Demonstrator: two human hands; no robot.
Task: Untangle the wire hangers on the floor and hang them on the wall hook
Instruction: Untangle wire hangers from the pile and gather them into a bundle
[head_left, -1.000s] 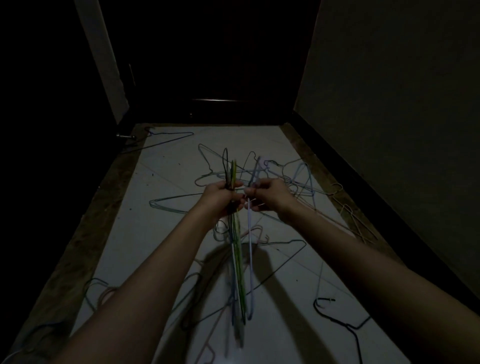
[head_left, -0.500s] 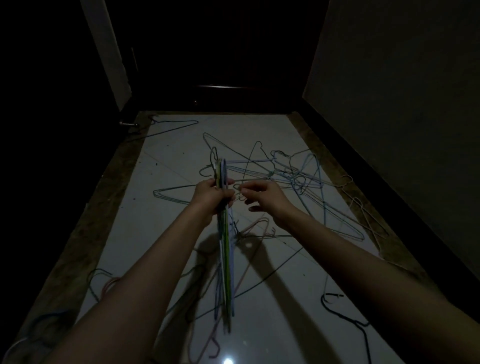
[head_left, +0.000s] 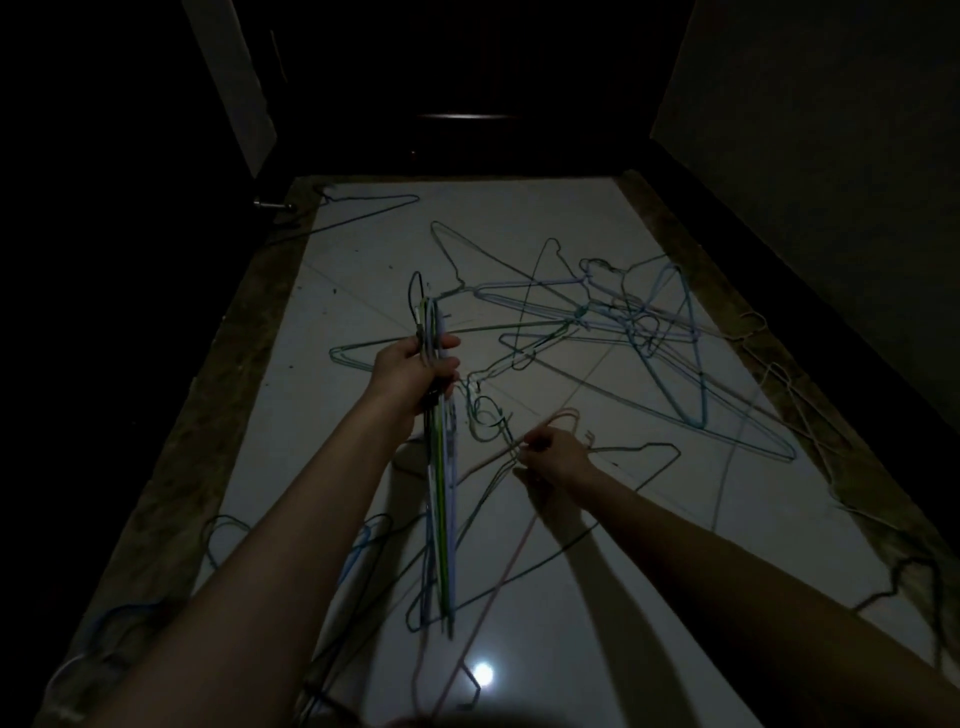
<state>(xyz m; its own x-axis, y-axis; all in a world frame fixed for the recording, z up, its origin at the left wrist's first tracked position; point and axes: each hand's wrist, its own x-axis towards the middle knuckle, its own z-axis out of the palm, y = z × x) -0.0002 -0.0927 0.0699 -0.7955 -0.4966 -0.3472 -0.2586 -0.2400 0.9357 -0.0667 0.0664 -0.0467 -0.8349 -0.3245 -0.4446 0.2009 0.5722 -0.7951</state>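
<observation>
- Over the middle of the floor (head_left: 519, 597) our left hand (head_left: 410, 369) grips a bundle of sorted hangers (head_left: 441, 493) just under their hooks, fingers curled tight round the necks, so the bodies hang straight down.
- Lower and to the right, our right hand (head_left: 558, 460) pinches a pink hanger (head_left: 519, 540) near its hook end, among other wires lying there.
- Toward the floor's far right corner lies the main tangle (head_left: 634, 332); loose hangers lie along both side edges.
- We judge these wires light, springy and slick, prone to snag at hooks and shoulders.
- Best taken at the neck and drawn out slowly, we think, else neighbours drag along.
- We see no wall hook; the room is very dim.
</observation>
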